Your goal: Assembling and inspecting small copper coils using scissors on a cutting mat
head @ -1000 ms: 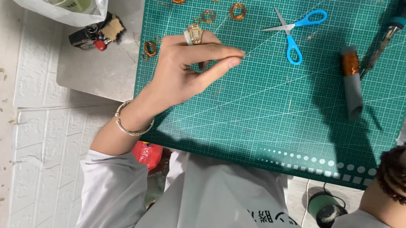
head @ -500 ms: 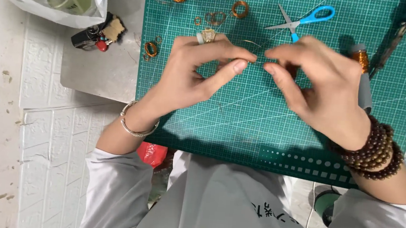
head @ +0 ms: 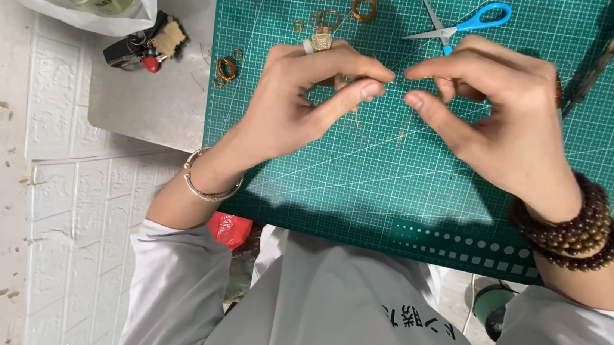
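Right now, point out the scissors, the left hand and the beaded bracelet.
scissors (head: 479,18): head view, on the blue handle loops.
left hand (head: 291,100): head view, on the back of the hand.
beaded bracelet (head: 571,232): head view, on the brown beads at the right wrist.

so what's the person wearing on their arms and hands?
Left hand: chunky gold ring, thin silver bangle at the wrist. Right hand: stacked brown bead bracelets. White sleeves pushed up both forearms.
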